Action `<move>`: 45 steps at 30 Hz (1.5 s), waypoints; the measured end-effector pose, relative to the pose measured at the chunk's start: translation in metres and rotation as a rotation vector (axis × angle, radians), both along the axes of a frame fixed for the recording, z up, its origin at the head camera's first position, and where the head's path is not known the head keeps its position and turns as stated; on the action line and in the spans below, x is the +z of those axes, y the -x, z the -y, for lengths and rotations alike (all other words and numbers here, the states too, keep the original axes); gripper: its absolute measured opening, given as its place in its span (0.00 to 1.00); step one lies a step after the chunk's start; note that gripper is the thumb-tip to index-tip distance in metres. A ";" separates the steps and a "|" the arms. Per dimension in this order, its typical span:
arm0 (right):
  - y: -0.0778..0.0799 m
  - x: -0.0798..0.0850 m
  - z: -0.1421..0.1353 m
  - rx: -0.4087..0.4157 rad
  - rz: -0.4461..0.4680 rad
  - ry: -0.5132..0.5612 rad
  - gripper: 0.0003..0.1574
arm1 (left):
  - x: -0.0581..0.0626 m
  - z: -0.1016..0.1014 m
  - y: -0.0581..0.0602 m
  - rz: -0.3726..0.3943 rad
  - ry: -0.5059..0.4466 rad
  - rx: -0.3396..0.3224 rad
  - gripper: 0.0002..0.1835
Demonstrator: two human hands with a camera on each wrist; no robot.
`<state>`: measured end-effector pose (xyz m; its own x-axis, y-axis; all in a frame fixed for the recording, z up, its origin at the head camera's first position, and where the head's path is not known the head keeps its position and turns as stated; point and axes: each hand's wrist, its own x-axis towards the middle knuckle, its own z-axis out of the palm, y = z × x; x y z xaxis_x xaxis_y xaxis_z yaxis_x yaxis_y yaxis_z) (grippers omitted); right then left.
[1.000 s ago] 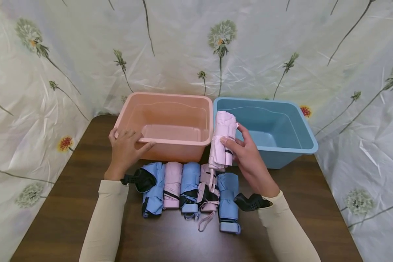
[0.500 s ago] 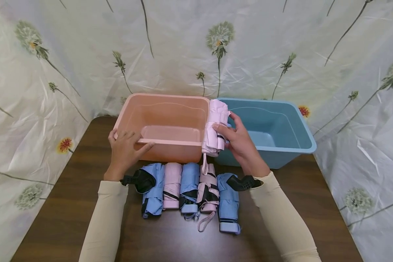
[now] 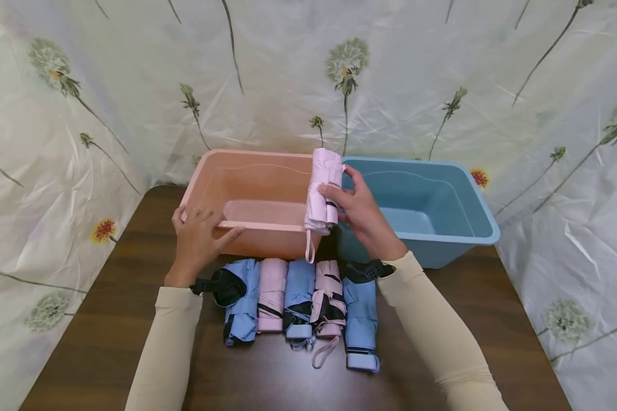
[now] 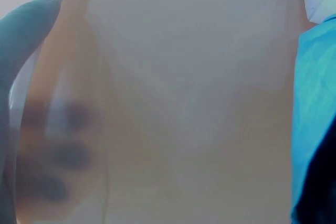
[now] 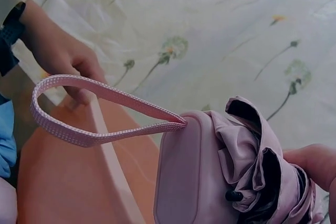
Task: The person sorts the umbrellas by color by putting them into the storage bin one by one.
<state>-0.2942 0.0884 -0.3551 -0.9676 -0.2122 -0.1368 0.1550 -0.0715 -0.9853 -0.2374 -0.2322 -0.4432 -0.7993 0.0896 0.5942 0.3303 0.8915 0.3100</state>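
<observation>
My right hand (image 3: 365,220) grips a folded pink umbrella (image 3: 320,197) by its middle, with the thumb across the near side. This umbrella is held up over the right end of a peach bin (image 3: 267,226), tilted, its wrist loop hanging down. In the right wrist view the umbrella's flat handle end (image 5: 179,174) and loop (image 5: 94,139) face the camera. My left hand (image 3: 196,245) holds the peach bin's front rim near its left corner, fingers over the edge and thumb outside. Through the bin wall (image 4: 199,103) the left wrist view shows blurred finger shadows.
A blue bin (image 3: 432,251) stands right of the peach one. In front lies a row of folded umbrellas: blue (image 3: 245,314), pink (image 3: 271,291), blue (image 3: 299,282), pink (image 3: 330,285) and blue (image 3: 361,319). Behind the dark wooden table (image 3: 267,377) hangs a flowered curtain (image 3: 267,68).
My right hand has carried the pink umbrella left and upward, from the blue bin's near left corner to over the peach bin's right end. The left hand has stayed on the rim.
</observation>
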 end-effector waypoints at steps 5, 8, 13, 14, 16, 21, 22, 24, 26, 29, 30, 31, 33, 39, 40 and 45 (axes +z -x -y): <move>0.010 0.001 0.009 0.001 -0.001 -0.006 0.50 | -0.002 -0.001 -0.001 -0.002 0.009 0.000 0.24; 0.014 -0.001 0.015 0.003 0.005 0.002 0.49 | -0.005 -0.002 -0.004 -0.001 0.015 -0.001 0.23; 0.024 -0.002 0.024 0.011 -0.008 -0.015 0.49 | -0.005 -0.002 -0.003 -0.011 0.012 -0.003 0.22; 0.027 -0.002 0.026 0.011 -0.013 -0.025 0.50 | -0.004 -0.002 -0.002 -0.013 0.014 -0.002 0.22; 0.031 -0.002 0.029 0.020 -0.016 -0.026 0.50 | -0.003 -0.002 -0.001 -0.020 0.014 0.000 0.22; 0.041 -0.004 0.038 0.036 -0.027 -0.002 0.50 | 0.000 -0.002 0.000 -0.028 0.010 0.003 0.22; 0.042 -0.004 0.040 0.038 -0.029 -0.004 0.50 | 0.000 -0.002 0.000 -0.027 0.008 0.003 0.22; 0.045 -0.005 0.044 0.035 -0.026 -0.017 0.50 | 0.000 -0.003 0.000 -0.023 0.006 0.001 0.22; 0.046 -0.007 0.049 0.035 -0.019 -0.031 0.51 | -0.001 -0.003 0.000 -0.017 0.006 0.001 0.22; 0.048 -0.012 0.057 0.036 -0.008 -0.038 0.52 | -0.002 -0.003 -0.001 -0.009 0.008 0.000 0.23; 0.049 -0.015 0.059 0.038 -0.005 -0.039 0.52 | -0.002 -0.003 -0.001 -0.006 0.009 0.001 0.23; 0.050 -0.017 0.062 0.038 -0.011 -0.045 0.52 | -0.002 -0.003 -0.001 -0.004 0.010 0.002 0.23; 0.052 -0.020 0.066 0.038 -0.018 -0.051 0.51 | -0.001 -0.004 -0.001 -0.003 0.008 0.003 0.22; 0.056 -0.033 0.077 0.023 -0.031 -0.145 0.48 | -0.001 -0.005 -0.005 -0.016 0.000 0.003 0.22; 0.056 -0.034 0.078 0.022 -0.031 -0.156 0.48 | -0.001 -0.005 -0.005 -0.017 0.000 0.002 0.22; 0.057 -0.036 0.079 0.037 -0.034 -0.222 0.49 | -0.002 -0.005 -0.004 -0.016 -0.002 -0.002 0.22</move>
<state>-0.3516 0.0097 -0.3914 -0.9644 -0.2165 -0.1516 0.1200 0.1526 -0.9810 -0.2337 -0.2272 -0.4447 -0.7895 0.0900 0.6071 0.3371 0.8902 0.3064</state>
